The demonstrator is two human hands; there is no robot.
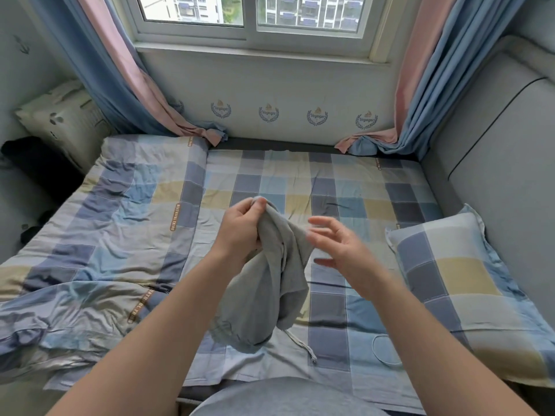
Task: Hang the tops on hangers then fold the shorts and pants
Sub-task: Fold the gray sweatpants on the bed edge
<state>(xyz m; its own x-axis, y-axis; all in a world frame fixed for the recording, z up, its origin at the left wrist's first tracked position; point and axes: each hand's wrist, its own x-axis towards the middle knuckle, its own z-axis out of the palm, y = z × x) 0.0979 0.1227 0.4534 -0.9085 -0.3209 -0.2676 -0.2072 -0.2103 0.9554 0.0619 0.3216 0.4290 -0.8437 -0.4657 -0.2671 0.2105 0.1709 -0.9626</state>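
Far left: a pale pillow [64,115] was propped against the wall, with dark clothes [36,163] heaped just below it.
Left of bed: a checked quilt [99,235] was spread in rumpled folds over the mattress.
Left hand: the left hand [240,226] was raised above the bed, clenched around the top edge of a grey garment [270,283], with the cloth pinched between thumb and fingers.
Garment: it was held clear of the checked sheet [339,187], hanging bunched from the grip; a drawstring [303,346] trailed from its lower hem onto the sheet. Whether shorts or pants were being held could not be told.
Right hand: the right hand [339,244] was seen blurred just beside the cloth, fingers spread and released, with nothing gripped.
Near right: a thin white cord [386,349] was left looped on the sheet.
Right of bed: a checked pillow [462,265] was laid against the grey padded wall [495,151].
Background: a window [252,16] was framed by blue and pink curtains [126,79].
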